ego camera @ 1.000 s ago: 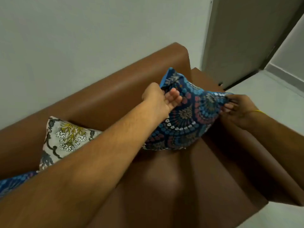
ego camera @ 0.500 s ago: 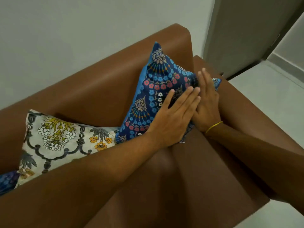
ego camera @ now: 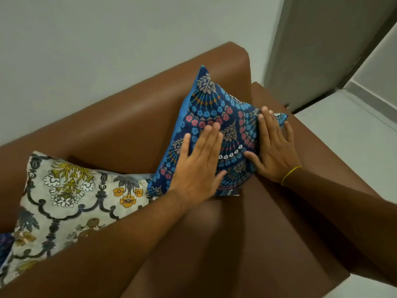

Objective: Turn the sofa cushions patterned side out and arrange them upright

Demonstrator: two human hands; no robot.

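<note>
Head view: dark blue square cushion with red and light-blue floral print (ego camera: 217, 127) stands on one corner in the far right corner of the brown leatherette sofa (ego camera: 129, 119), patterned face out, leaning on the backrest and touching the armrest. Left hand (ego camera: 198, 168) lies flat and open on its lower face, fingers extended, gripping nothing. Right hand (ego camera: 272, 147) (thin yellow band at the wrist) is also flat and open, pressed on the cushion's right side.

Step in hand, I'd judge: patting this cushion into place. It sits tilted, diamond-wise, not square.

Cream fabric cushion with yellow and grey floral print (ego camera: 71, 201) sits just beside it on the left, touching, pattern out, slumped low.

Next probably: lift palms off, check blue one holds, then stand the cream one upright.
</note>
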